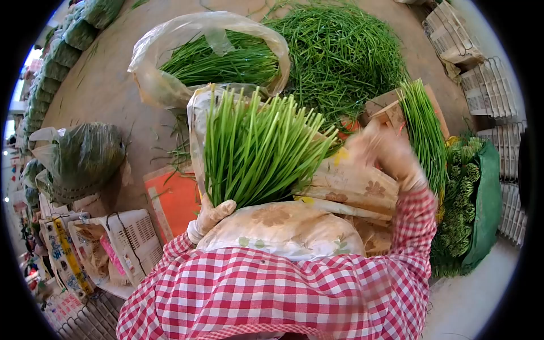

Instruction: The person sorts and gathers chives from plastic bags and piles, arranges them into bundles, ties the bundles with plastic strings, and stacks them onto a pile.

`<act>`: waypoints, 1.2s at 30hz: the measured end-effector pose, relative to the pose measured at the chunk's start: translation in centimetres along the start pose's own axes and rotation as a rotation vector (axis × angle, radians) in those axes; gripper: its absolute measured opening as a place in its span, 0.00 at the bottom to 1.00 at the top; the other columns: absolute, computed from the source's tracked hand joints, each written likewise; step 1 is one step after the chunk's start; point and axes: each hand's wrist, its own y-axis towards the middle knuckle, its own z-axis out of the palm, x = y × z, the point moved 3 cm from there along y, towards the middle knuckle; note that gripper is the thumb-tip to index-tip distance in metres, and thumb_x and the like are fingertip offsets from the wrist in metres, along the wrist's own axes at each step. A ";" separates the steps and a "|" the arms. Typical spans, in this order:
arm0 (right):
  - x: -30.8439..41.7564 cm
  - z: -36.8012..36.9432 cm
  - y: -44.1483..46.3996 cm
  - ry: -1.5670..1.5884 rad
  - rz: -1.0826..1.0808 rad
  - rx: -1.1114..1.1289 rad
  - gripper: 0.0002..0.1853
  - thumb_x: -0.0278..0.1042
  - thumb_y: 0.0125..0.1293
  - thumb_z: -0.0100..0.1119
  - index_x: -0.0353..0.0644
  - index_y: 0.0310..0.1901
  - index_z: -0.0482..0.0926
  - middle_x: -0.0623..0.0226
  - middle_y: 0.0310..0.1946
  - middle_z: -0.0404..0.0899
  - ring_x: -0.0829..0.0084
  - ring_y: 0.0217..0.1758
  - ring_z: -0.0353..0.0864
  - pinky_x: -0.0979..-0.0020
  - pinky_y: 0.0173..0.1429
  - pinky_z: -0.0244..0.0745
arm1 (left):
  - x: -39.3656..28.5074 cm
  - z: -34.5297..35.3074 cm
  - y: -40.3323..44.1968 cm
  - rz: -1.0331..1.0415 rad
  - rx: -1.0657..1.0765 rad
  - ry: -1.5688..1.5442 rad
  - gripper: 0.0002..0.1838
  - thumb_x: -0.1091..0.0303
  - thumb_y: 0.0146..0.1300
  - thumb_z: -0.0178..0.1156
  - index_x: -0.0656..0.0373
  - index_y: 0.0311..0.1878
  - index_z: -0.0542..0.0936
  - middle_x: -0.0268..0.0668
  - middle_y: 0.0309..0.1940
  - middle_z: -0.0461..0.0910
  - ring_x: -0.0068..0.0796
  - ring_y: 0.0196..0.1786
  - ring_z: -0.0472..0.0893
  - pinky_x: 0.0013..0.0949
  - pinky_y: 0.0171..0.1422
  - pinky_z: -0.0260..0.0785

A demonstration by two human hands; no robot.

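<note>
Green bunch (258,153): over the floral apron (283,226)
Left grip: left hand (212,220) holding the green bunch's lower edge, thumb showing
Right grip: right hand (388,152) blurred near the apron's far right; cannot tell its state
Clear bag (143,61): beyond the apron
Loose heap (345,54): beyond the apron, rightward

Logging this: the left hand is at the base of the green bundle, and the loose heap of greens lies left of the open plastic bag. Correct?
Not quite: the head view shows the loose heap of greens right of the open plastic bag. The left hand is at the base of the green bundle.
</note>
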 end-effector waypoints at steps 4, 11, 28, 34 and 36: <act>-4.3 5.8 0.1 -0.231 0.135 0.256 0.30 0.61 0.67 0.41 0.37 0.43 0.78 0.62 0.37 0.81 0.73 0.34 0.79 0.71 0.39 0.73 | -2.1 1.5 0.5 -0.042 -0.101 0.369 0.29 0.73 0.57 0.62 0.62 0.61 0.61 0.35 0.42 0.74 0.20 0.40 0.73 0.25 0.48 0.67; -1.1 10.9 5.6 -0.187 -0.133 0.158 0.29 0.58 0.68 0.35 0.39 0.49 0.74 0.59 0.45 0.78 0.68 0.46 0.77 0.64 0.53 0.70 | -9.1 8.1 3.8 0.282 0.240 0.979 0.38 0.65 0.53 0.65 0.66 0.65 0.59 0.46 0.46 0.77 0.37 0.43 0.79 0.34 0.47 0.71; -2.0 12.3 8.0 0.241 -0.322 -0.033 0.20 0.44 0.65 0.46 0.41 0.51 0.73 0.61 0.45 0.78 0.67 0.46 0.78 0.65 0.53 0.72 | -6.6 3.8 8.7 -0.102 0.198 0.108 0.53 0.23 0.56 0.33 0.62 0.70 0.51 0.45 0.66 0.60 0.36 0.67 0.62 0.40 0.70 0.51; -2.8 7.5 8.8 0.686 -0.289 0.021 0.18 0.39 0.64 0.50 0.41 0.52 0.72 0.61 0.45 0.77 0.67 0.46 0.78 0.66 0.53 0.73 | -5.4 5.0 5.5 -0.239 0.249 -0.011 0.50 0.28 0.56 0.37 0.63 0.70 0.52 0.45 0.66 0.61 0.38 0.67 0.63 0.41 0.71 0.52; -4.1 3.3 8.9 0.987 -0.373 0.116 0.17 0.38 0.63 0.51 0.42 0.53 0.72 0.61 0.45 0.77 0.67 0.46 0.78 0.66 0.52 0.73 | -5.6 4.5 4.1 -0.301 0.267 -0.055 0.49 0.30 0.56 0.38 0.63 0.69 0.53 0.45 0.66 0.61 0.38 0.66 0.63 0.41 0.71 0.52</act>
